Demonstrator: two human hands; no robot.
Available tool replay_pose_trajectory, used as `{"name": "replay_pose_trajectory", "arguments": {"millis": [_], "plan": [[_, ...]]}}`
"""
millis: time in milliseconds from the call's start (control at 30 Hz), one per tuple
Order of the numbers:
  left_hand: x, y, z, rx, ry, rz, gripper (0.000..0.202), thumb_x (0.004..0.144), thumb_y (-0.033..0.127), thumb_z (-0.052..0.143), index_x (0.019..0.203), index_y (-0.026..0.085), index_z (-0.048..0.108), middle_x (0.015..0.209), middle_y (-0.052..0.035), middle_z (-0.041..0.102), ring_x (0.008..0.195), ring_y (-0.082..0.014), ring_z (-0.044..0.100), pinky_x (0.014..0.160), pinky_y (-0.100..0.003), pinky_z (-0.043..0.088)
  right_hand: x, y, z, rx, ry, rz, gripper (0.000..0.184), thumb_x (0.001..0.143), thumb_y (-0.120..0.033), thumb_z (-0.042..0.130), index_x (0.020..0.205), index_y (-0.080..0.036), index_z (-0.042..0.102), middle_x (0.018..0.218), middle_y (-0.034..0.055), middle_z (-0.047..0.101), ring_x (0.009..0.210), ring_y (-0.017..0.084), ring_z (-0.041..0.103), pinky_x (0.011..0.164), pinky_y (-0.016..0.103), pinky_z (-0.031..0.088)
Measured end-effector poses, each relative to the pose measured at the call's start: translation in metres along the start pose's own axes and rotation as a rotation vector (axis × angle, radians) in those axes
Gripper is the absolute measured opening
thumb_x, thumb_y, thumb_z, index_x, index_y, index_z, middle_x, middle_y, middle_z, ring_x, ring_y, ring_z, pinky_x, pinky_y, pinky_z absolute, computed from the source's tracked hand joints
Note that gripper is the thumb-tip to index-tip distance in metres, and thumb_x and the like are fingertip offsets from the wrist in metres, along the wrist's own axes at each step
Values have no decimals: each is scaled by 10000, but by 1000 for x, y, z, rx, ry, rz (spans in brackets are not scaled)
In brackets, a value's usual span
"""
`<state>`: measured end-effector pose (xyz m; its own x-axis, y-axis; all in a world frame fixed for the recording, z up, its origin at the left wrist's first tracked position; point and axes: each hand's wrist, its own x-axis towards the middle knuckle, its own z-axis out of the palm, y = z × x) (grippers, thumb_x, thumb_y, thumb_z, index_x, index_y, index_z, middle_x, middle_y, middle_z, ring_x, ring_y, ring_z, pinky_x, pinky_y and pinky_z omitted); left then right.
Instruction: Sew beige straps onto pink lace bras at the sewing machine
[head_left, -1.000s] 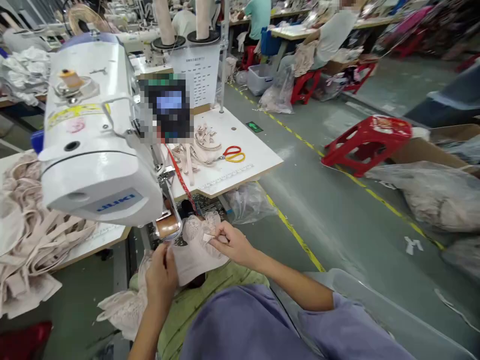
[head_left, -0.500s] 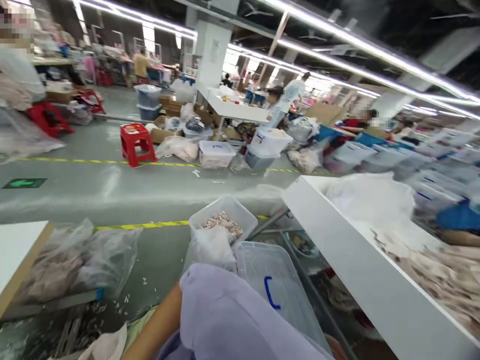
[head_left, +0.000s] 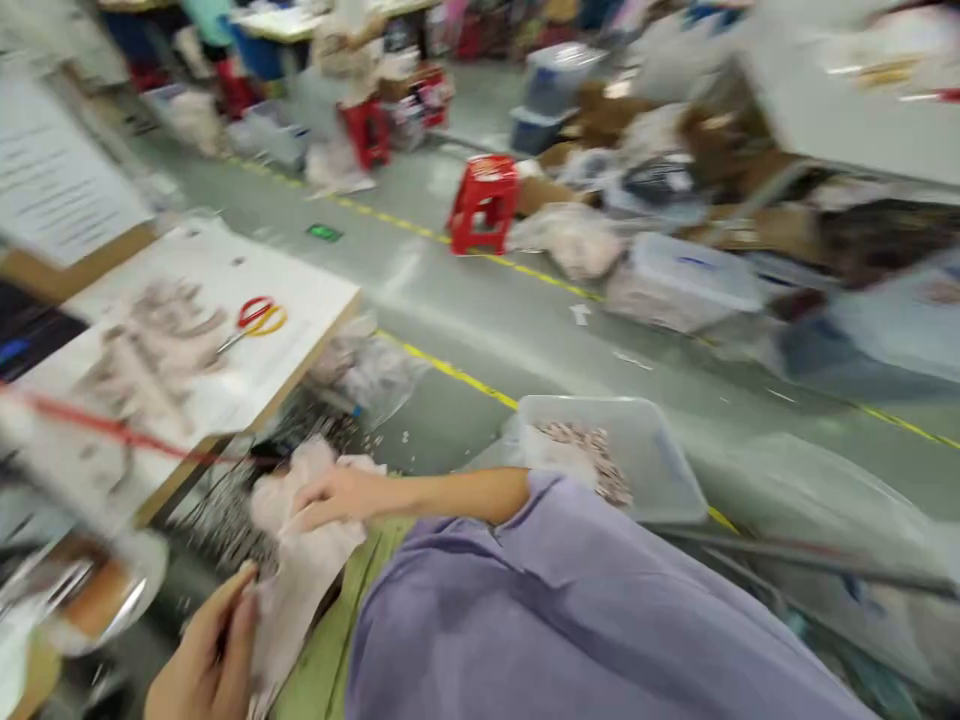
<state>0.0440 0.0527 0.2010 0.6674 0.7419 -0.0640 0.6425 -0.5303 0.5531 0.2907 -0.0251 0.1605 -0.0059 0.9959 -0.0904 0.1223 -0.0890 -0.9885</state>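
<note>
A piece of pale pink fabric (head_left: 304, 575) hangs over my lap, blurred by motion. My right hand (head_left: 341, 497) reaches in from the right and is closed on the upper part of it. Lower down, my left hand (head_left: 214, 640) has thumb and finger pinched at the fabric's left edge. Under the cloth lies olive-green material (head_left: 330, 640) on my lap. To the left, scissors (head_left: 259, 318) with red and yellow handles rest on a white table (head_left: 315, 285) beside a pile of pale fabric pieces (head_left: 150, 350).
A translucent bin (head_left: 667, 460) holding small pale scraps stands right of my arm. A red stool (head_left: 486, 205) is across the aisle, near lidded bins (head_left: 690, 280) and bags. A blurred red strip (head_left: 112, 425) crosses the left side. Scraps litter the floor.
My view has swung left and downward. Both hands and the fabric now show, along with the table and scissors; the overhead lights and the right-hand white table have left view.
</note>
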Motion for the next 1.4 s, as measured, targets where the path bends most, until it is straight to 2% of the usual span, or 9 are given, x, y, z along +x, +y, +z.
{"name": "replay_pose_trajectory", "arguments": {"millis": [133, 233, 300, 567, 800, 933, 1033, 1167, 1400], "plan": [[-34, -9, -12, 112, 126, 98, 235, 903, 398, 513, 1015, 266, 672, 951, -27, 763, 755, -201, 719, 630, -258, 524, 31, -13, 32, -76, -416, -327, 179, 874, -309, 668, 954, -157, 716, 998, 24, 640, 971, 136, 585, 887, 229, 433], [-40, -3, -16, 95, 156, 143, 176, 937, 310, 502, 1010, 241, 646, 882, -11, 758, 690, -160, 704, 611, -228, 494, 32, -28, 44, -201, -581, -575, 153, 899, -299, 624, 953, -182, 707, 1145, 62, 591, 1016, 139, 568, 895, 227, 431], [-44, 1, -18, 36, 147, 123, 152, 943, 262, 502, 998, 232, 641, 852, -4, 748, 698, -149, 696, 623, -227, 488, 29, -37, 54, -295, -610, -610, 146, 920, -290, 576, 943, -202, 690, 1031, 44, 614, 907, 127, 581, 811, 221, 444], [-53, -8, -30, -363, 94, -38, 147, 927, 190, 548, 924, 224, 691, 908, -31, 724, 823, -153, 664, 715, -248, 498, 31, -45, 83, -451, -488, -696, 152, 881, -164, 501, 821, -195, 637, 781, 25, 607, 691, 132, 539, 617, 248, 396], [-51, -7, -39, -190, -11, -116, 117, 898, 146, 539, 874, 209, 634, 843, -10, 695, 787, -169, 632, 683, -267, 437, 34, -34, 95, -611, -412, -837, 203, 907, -159, 457, 752, -186, 586, 728, 31, 595, 666, 145, 502, 593, 276, 360], [-42, -8, -33, -160, -8, -157, 136, 883, 129, 487, 775, 197, 533, 811, -25, 605, 786, -187, 563, 687, -290, 411, 35, -23, 105, -533, -301, -738, 220, 875, -144, 466, 667, -197, 517, 643, 2, 513, 621, 138, 448, 565, 274, 321], [-37, -9, -20, -386, 58, -225, 104, 860, 131, 485, 789, 198, 520, 836, -25, 576, 774, -176, 538, 670, -280, 417, 36, -22, 109, -331, -258, -564, 214, 842, -136, 487, 638, -200, 490, 602, -23, 452, 592, 123, 428, 550, 251, 318], [-36, -6, -3, -839, 314, -264, 63, 895, 216, 516, 867, 192, 567, 872, -27, 603, 803, -164, 581, 711, -273, 475, 35, -34, 109, -149, -164, -500, 145, 850, -131, 502, 753, -200, 586, 694, 1, 564, 674, 127, 518, 626, 235, 406], [-40, -14, -1, -460, 413, -144, 148, 946, 219, 521, 861, 195, 640, 790, -4, 626, 739, -127, 585, 662, -227, 434, 35, -49, 106, -235, -179, -512, 173, 872, -131, 511, 722, -196, 567, 669, -11, 555, 651, 116, 504, 626, 229, 401]]}}
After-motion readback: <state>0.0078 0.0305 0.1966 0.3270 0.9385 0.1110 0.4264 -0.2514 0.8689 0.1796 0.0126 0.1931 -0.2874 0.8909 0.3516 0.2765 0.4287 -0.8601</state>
